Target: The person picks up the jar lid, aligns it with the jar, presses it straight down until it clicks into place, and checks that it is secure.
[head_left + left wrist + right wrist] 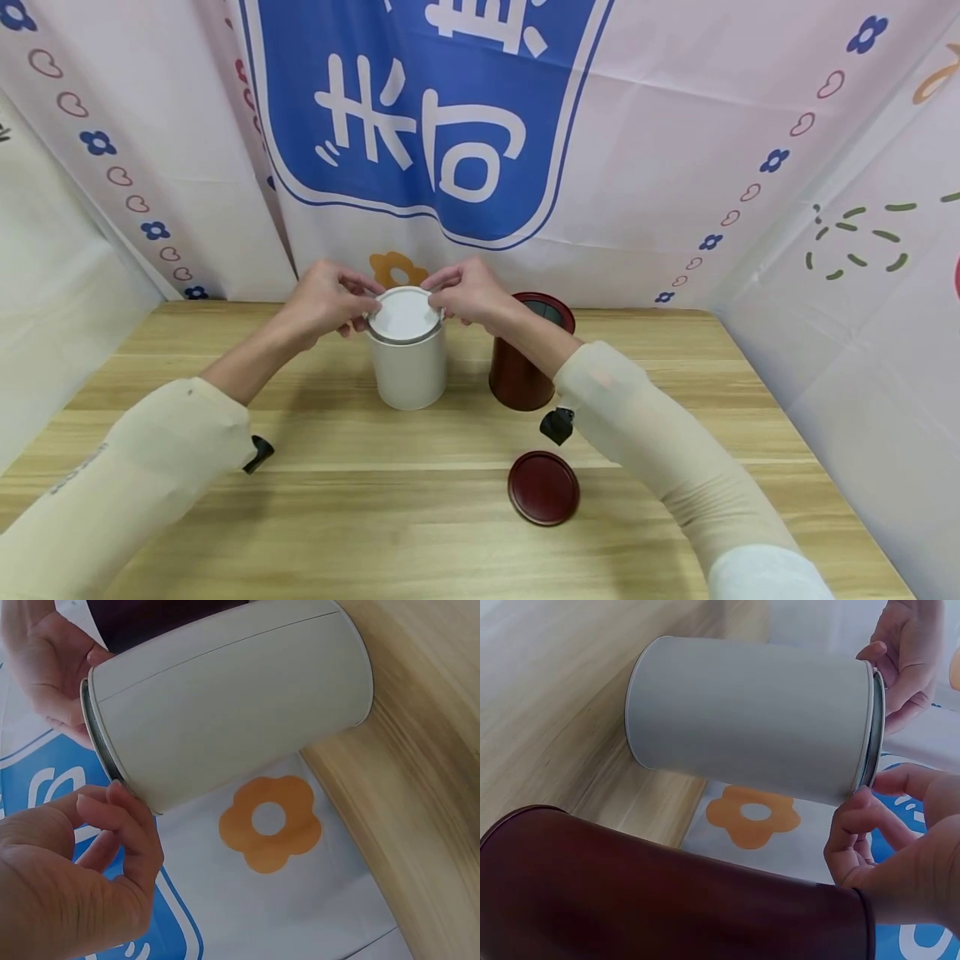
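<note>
The white lid (pixel 405 312) sits level, or nearly so, at the mouth of the white canister (pixel 408 373), which stands upright on the desk (pixel 352 525) near its back edge. In both wrist views a grey band shows between the lid's edge and the canister's rim, so the lid looks not fully pressed home. The left hand (pixel 330 300) pinches the lid's edge on one side, and the right hand (pixel 471 293) pinches it on the opposite side, thumbs towards the top face and bent fingers at the edge.

As I judge it, the work on this lid is partway: it is lined up with the mouth but not seated flush, and these pictures alone do not tell whether it is going on or coming off.

Just to the right, apart from the white canister, stands a dark red canister (pixel 517 375), upright and partly behind the right forearm, its mouth uncovered. Its likely cover, a dark red lid (pixel 544 488), lies flat on the desk nearer the person, so that pair is plainly not closed up. Behind everything hangs a printed cloth (pixel 637 167) with an orange flower (pixel 381 268) low on it
</note>
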Demonstrator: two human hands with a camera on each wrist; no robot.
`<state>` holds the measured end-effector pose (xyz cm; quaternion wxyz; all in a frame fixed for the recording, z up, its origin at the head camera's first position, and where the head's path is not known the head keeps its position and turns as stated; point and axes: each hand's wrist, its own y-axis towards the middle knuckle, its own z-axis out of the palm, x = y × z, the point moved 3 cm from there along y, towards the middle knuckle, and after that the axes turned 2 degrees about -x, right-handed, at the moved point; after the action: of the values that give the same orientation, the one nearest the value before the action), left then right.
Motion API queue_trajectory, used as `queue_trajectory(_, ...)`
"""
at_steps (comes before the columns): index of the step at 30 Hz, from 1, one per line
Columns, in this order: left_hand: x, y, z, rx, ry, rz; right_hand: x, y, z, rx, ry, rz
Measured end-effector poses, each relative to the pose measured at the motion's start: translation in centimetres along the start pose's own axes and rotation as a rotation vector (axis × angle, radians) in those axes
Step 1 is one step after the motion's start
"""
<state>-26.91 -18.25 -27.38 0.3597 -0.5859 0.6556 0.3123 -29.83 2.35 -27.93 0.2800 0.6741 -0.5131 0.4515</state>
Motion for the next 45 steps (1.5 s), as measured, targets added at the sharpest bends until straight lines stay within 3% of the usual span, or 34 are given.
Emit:
queue_trajectory(15,0.4,0.0,0.2,-0.012,0.041,0.016,-0.3,0.4,0.3,-0.006,-0.052,0.007)
queue_trajectory(33,0.6,0.1,0.3,0.001,0.053,0.014,-0.3,0.6,0.3,0.022,-0.148,-0.037)
queue_trajectory(38,0.3,-0.2,0.2,0.001,0.058,0.011,-0.2,0.4,0.1,0.013,-0.168,-0.086)
queue_trajectory(42,-0.1,-0.7,0.1,-0.053,0.138,0.096,0.0,0.1,-0.3,0.016,-0.215,-0.207)
queue_trajectory(45,-0.5,-1.2,0.1,-0.07,0.235,0.231,0.4,-0.3,-0.5,0.051,-0.298,-0.322)
